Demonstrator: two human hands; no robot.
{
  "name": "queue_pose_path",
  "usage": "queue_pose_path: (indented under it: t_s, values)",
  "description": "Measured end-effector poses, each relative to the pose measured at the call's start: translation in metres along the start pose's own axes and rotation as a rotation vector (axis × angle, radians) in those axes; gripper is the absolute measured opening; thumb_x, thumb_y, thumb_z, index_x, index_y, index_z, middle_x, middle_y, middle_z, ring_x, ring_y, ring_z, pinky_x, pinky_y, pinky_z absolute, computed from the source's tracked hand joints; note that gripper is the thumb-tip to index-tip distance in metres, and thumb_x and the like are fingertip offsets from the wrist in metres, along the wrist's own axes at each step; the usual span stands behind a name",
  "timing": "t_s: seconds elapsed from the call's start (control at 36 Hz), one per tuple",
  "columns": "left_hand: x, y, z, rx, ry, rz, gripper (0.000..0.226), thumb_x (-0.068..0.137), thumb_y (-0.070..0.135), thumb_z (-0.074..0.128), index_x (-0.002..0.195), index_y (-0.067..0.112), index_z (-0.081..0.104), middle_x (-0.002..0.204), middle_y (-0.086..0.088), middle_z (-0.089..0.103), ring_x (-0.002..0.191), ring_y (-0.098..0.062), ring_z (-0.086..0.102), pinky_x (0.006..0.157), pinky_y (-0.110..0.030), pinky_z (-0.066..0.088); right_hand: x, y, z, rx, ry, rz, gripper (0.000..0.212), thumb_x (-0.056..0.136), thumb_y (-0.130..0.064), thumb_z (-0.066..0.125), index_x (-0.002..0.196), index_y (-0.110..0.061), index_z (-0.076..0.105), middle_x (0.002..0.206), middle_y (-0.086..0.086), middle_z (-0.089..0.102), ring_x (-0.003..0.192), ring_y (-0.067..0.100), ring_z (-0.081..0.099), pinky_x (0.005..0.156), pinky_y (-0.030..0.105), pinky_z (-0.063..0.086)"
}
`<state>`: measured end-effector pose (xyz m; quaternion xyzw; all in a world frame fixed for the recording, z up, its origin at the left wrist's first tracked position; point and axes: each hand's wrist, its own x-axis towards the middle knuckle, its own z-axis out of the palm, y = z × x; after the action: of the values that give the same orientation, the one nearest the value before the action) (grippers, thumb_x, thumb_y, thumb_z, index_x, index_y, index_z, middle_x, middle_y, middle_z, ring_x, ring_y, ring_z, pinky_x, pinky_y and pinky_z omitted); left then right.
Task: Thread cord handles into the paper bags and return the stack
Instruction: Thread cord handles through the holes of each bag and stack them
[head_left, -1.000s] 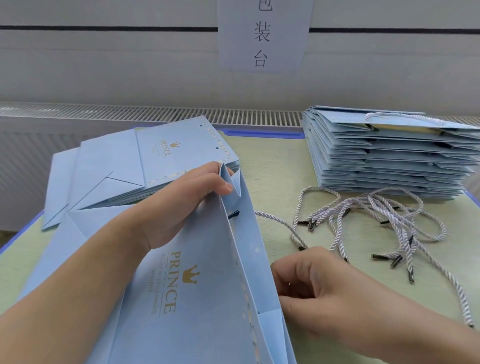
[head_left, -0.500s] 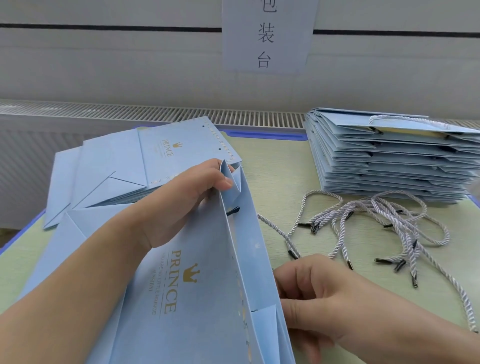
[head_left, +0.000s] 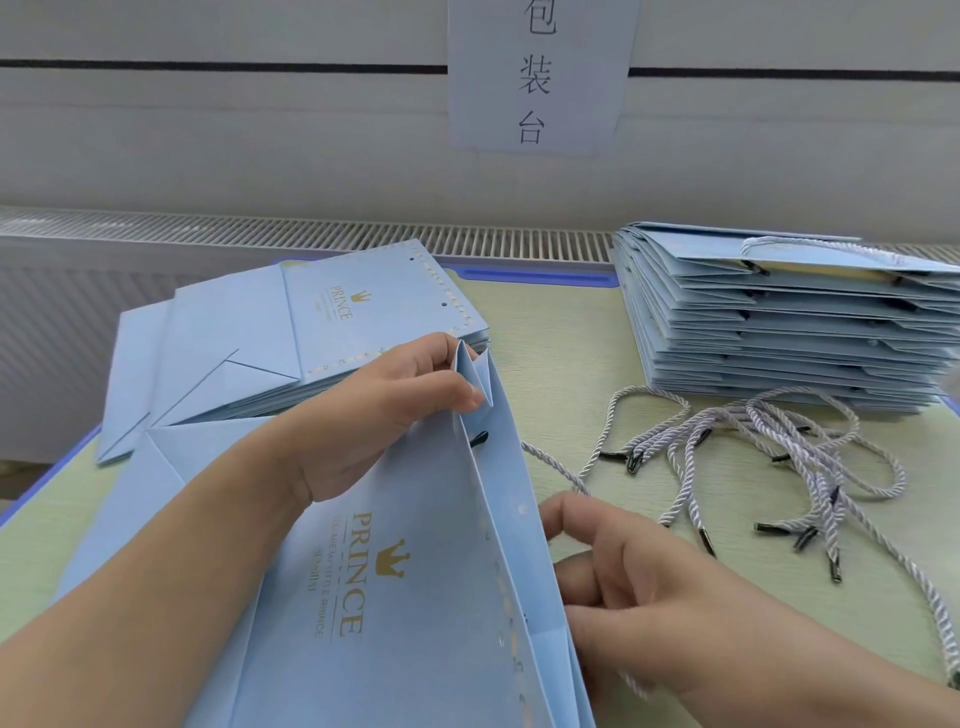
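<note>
The left hand (head_left: 374, 415) pinched the top corner of the bag (head_left: 415, 597), held tilted over the table (head_left: 561, 364); the right hand (head_left: 639, 587), fingers curled, held a cord (head_left: 550, 462) by its rim. The metal tip could miss the hole — or the paper tear — if tugged askew.

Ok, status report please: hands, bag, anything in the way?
Left hand pinches bag at top fold. Right hand at bag's edge, grip unclear. Loose cords beside it, nothing blocking.

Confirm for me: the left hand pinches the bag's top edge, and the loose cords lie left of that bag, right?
Not quite. The head view shows the loose cords lying right of the bag, before the finished stack. The left hand does pinch its top edge.
</note>
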<state>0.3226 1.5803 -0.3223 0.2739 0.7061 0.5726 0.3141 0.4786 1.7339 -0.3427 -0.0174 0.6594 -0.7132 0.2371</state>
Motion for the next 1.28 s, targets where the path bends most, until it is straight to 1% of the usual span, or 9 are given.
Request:
queue_pose_path:
  t_s: [0.11, 0.25, 0.42, 0.53, 0.64, 0.83, 1.03, 1.14, 1.28]
  values:
    - [0.002, -0.002, 0.000, 0.013, 0.013, -0.012, 0.061, 0.052, 0.040, 0.066, 0.100, 0.003, 0.053, 0.084, -0.009, 0.052, 0.076, -0.022, 0.052, 0.068, -0.033, 0.042, -0.008, -0.008, 0.003, 0.076, 0.120, -0.020, 0.043, 0.069, -0.016, 0.059, 0.109, -0.015, 0.043, 0.063, 0.006, 0.059, 0.051, 0.015, 0.057, 0.051, 0.019, 0.046]
    - [0.003, -0.003, 0.000, -0.003, -0.005, -0.013, 0.052, 0.052, 0.040, 0.066, 0.094, 0.011, 0.053, 0.079, -0.006, 0.054, 0.070, -0.019, 0.053, 0.061, -0.029, 0.044, -0.013, -0.011, 0.016, -0.390, 0.255, -0.154, 0.046, 0.061, -0.038, 0.054, 0.101, -0.055, 0.040, 0.056, -0.005, 0.057, 0.051, 0.010, 0.047, 0.055, 0.014, 0.039]
    - [0.005, -0.007, 0.002, -0.024, -0.018, -0.034, 0.047, 0.058, 0.026, 0.068, 0.100, 0.008, 0.053, 0.078, -0.006, 0.057, 0.064, -0.017, 0.058, 0.055, -0.025, 0.048, -0.007, -0.012, 0.012, -0.566, 0.238, -0.160, 0.014, 0.081, -0.013, 0.063, 0.080, -0.025, 0.070, 0.050, -0.006, 0.048, 0.045, 0.002, 0.039, 0.049, 0.014, 0.030]
    - [0.007, -0.008, 0.004, -0.036, -0.015, -0.035, 0.041, 0.062, 0.023, 0.065, 0.098, 0.008, 0.053, 0.072, -0.002, 0.056, 0.058, -0.013, 0.057, 0.050, -0.022, 0.046, -0.002, -0.010, 0.012, -0.656, 0.320, -0.190, 0.018, 0.077, -0.022, 0.067, 0.070, -0.038, 0.069, 0.077, -0.017, 0.057, 0.053, 0.005, 0.042, 0.054, 0.012, 0.034]
    - [0.008, -0.007, 0.004, -0.055, -0.016, -0.039, 0.034, 0.066, 0.022, 0.060, 0.096, 0.009, 0.053, 0.070, -0.001, 0.057, 0.056, -0.012, 0.057, 0.048, -0.021, 0.046, 0.000, -0.010, 0.010, -0.656, 0.291, -0.176, 0.014, 0.080, -0.018, 0.071, 0.074, -0.030, 0.071, 0.104, -0.025, 0.050, 0.048, 0.007, 0.034, 0.054, 0.012, 0.033]
    - [0.007, -0.008, 0.001, -0.018, -0.005, -0.038, 0.054, 0.049, 0.039, 0.066, 0.093, 0.012, 0.052, 0.071, -0.001, 0.055, 0.058, -0.013, 0.054, 0.049, -0.022, 0.044, 0.001, -0.002, 0.015, -0.657, 0.417, -0.334, 0.007, 0.068, -0.032, 0.064, 0.065, -0.038, 0.064, 0.103, -0.022, 0.046, 0.044, 0.008, 0.032, 0.050, 0.011, 0.030]
    - [0.010, -0.009, 0.002, -0.023, 0.033, -0.030, 0.046, 0.057, 0.029, 0.067, 0.094, 0.006, 0.051, 0.072, -0.004, 0.048, 0.054, -0.012, 0.049, 0.047, -0.020, 0.041, -0.002, 0.005, 0.021, -1.240, 0.600, -0.621, 0.004, 0.071, -0.026, 0.056, 0.069, -0.027, 0.053, 0.102, -0.016, 0.044, 0.058, 0.002, 0.031, 0.046, 0.016, 0.021]
    - [0.011, -0.010, 0.002, -0.005, 0.039, -0.038, 0.057, 0.050, 0.037, 0.067, 0.095, 0.006, 0.051, 0.075, -0.006, 0.050, 0.058, -0.015, 0.051, 0.049, -0.022, 0.042, 0.001, 0.000, 0.015, -0.986, 0.420, -0.578, 0.010, 0.077, -0.021, 0.055, 0.073, -0.028, 0.049, 0.090, -0.016, 0.050, 0.053, -0.004, 0.034, 0.052, 0.004, 0.023]
    - [0.010, -0.010, 0.002, 0.017, 0.048, -0.043, 0.058, 0.048, 0.044, 0.066, 0.092, 0.010, 0.051, 0.078, -0.006, 0.049, 0.065, -0.018, 0.049, 0.054, -0.026, 0.040, 0.001, -0.001, 0.010, -0.744, 0.265, -0.478, 0.004, 0.084, -0.035, 0.047, 0.081, -0.035, 0.045, 0.075, -0.023, 0.049, 0.060, 0.003, 0.042, 0.056, 0.009, 0.030]
